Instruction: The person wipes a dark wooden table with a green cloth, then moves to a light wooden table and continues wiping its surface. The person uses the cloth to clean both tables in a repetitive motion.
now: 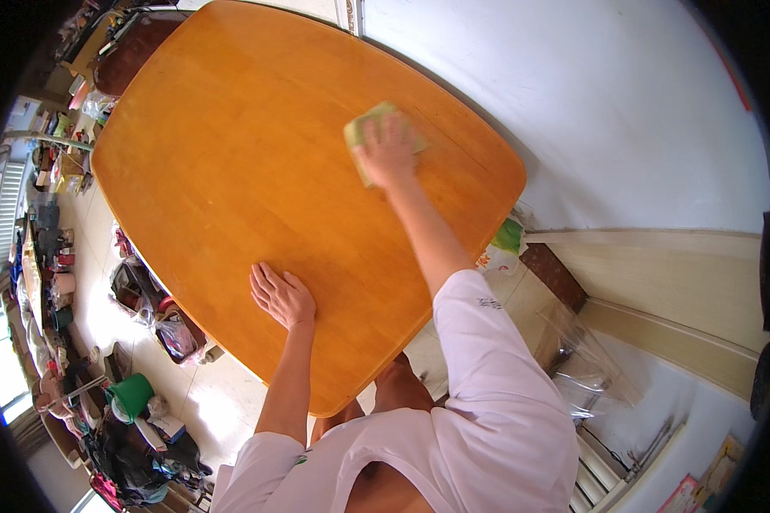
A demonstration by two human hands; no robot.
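Note:
My right hand (387, 152) presses a yellow-green cloth (356, 134) flat against the orange-brown wooden table (222, 120), toward its right side. The hand is a little blurred, and the cloth shows around the fingers and palm. Nearer to me, my left hand (283, 295) lies flat on the tabletop with its fingers stretched out, holding nothing. The table has rounded corners and a smooth, shiny top.
A white wall (573, 111) runs along the table's far right side. On the floor at left are a box of bags (176, 335) and a green bucket (131, 396) among clutter. A green-and-white bag (506, 241) sits by the table's right corner.

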